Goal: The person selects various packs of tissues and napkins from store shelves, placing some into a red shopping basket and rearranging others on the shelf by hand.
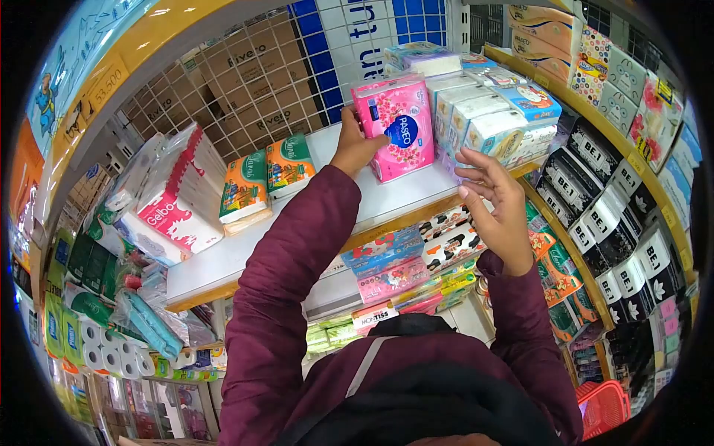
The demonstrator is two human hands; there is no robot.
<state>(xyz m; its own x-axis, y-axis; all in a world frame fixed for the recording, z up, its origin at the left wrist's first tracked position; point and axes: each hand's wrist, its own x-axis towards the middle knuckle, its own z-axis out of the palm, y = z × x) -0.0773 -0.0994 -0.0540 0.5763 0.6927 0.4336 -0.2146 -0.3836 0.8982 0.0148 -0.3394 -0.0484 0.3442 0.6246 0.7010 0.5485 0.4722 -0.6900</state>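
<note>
My left hand (pixel 357 143) grips the left side of a pink Paseo tissue pack (pixel 405 145), its thumb across the front and the other fingers partly hidden along the edge. The pack stands upright on the white shelf (pixel 327 152), beside a stack of white and blue tissue packs (pixel 480 123). My right hand (pixel 494 204) is open in front of that stack, near the shelf's front edge. Its fingers are apart and nothing is in it.
Green and orange tissue packs (pixel 245 182) and Gelbo packs (pixel 175 208) stand left on the shelf. Behind is a wire grid (pixel 260 70) with brown cartons. BE.1 packs (pixel 595 215) fill the right-hand shelves. A red basket (pixel 604 409) is at lower right.
</note>
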